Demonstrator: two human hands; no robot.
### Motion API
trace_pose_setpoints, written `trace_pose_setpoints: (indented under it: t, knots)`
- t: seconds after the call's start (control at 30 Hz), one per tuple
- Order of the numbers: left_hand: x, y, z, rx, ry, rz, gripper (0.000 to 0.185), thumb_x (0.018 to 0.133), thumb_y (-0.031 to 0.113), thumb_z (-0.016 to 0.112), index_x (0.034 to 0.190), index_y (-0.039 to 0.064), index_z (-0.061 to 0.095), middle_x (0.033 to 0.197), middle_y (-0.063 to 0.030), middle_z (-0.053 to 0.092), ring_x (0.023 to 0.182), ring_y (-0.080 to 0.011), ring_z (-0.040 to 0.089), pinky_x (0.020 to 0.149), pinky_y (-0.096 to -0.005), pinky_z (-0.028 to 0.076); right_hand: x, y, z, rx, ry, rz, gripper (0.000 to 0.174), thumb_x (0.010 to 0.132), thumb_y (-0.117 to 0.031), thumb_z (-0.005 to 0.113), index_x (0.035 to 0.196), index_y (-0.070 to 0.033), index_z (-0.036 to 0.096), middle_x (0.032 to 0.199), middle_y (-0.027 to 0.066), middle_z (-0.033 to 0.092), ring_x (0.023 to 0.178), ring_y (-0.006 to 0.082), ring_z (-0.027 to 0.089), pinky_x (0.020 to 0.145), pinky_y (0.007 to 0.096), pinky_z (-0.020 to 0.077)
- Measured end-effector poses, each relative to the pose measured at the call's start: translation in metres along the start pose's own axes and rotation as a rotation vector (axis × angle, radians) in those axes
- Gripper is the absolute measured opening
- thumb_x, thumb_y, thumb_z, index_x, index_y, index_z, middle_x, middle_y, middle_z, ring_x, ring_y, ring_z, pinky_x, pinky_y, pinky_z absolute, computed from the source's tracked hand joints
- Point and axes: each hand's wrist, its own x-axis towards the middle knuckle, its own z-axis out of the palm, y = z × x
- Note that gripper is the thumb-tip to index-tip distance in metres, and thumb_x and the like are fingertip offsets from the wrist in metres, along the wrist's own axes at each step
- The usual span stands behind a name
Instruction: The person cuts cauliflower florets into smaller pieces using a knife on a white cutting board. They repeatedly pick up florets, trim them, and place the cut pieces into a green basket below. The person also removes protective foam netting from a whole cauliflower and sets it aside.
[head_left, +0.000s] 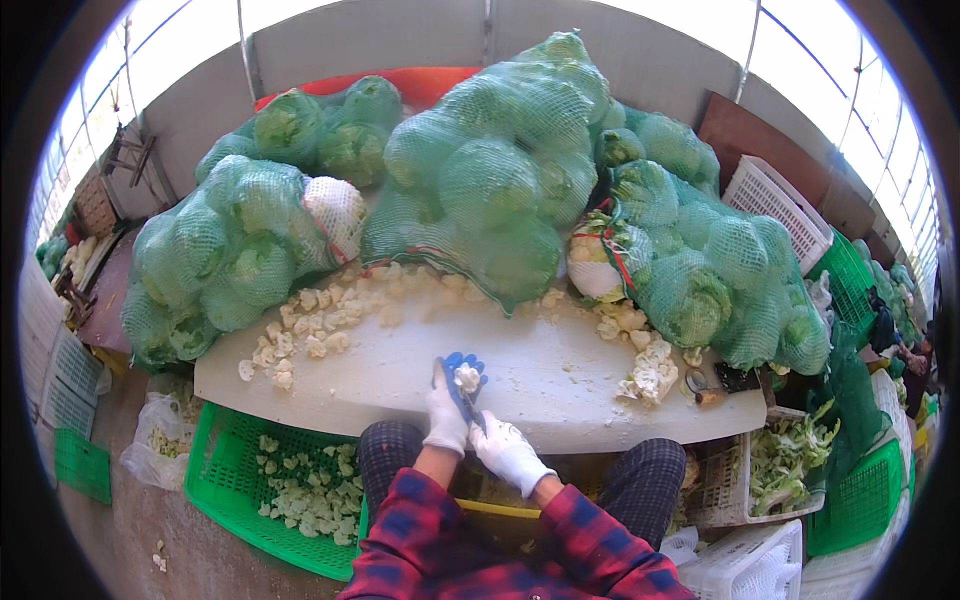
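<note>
My left hand (447, 409), in a white knit glove with a blue coated palm, holds a small cauliflower floret (466, 378) in its upturned palm. Just below it, my right hand (508, 454), gloved the same way, grips a small knife (472, 415) whose blade points up toward the floret; much of the knife is hidden by the fingers. Both hands are above the front edge of a white worktop (525, 367). Loose cauliflower florets (328, 319) lie in an arc on the left and back of the worktop, and more florets (651, 369) are heaped on the right.
Green mesh sacks of cauliflower heads (491, 180) are piled along the back. A green basket (225, 480) at lower left holds florets. On the right stand a crate (739, 480) of leaf trimmings (787, 457) and a wooden-handled tool (709, 395). A person (916, 360) is at far right.
</note>
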Motion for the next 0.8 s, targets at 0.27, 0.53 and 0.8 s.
trace_pose_setpoints:
  t: [0.27,0.53,0.8]
  knots:
    - [0.069,0.055,-0.043,-0.679,-0.422,-0.355,0.084,0.071,0.071,0.069,0.109,-0.003,0.055,0.111,-0.0183,0.064,0.097,-0.0302,0.064,0.098,-0.0433,0.052,-0.011,0.060,-0.123,-0.004,0.341,0.299,0.047,0.086,-0.046,0.063,0.116,-0.010,0.058,0.098,0.0175,0.068,0.091,0.0348,0.065,0.081,0.0441,0.0501]
    - [-0.036,-0.045,0.040,0.561,-0.368,-0.090,0.054,0.096,0.036,0.060,0.137,0.003,0.048,0.134,-0.0150,0.054,0.121,-0.0289,0.054,0.101,-0.0381,0.044,-0.024,0.183,-0.205,-0.099,0.725,0.691,0.077,0.080,-0.055,0.068,0.134,-0.005,0.048,0.118,0.0225,0.063,0.111,0.0369,0.059,0.095,0.0447,0.0455]
    - [-0.036,-0.139,0.130,1.913,-0.901,0.642,0.065,0.089,0.045,0.060,0.143,0.013,0.044,0.144,-0.0141,0.046,0.138,-0.0399,0.033,0.111,-0.0595,0.021,-0.024,0.192,-0.195,0.088,0.782,0.680,0.087,0.073,-0.048,0.079,0.139,-0.004,0.042,0.116,0.0183,0.065,0.097,0.0297,0.067,0.075,0.0380,0.0562]
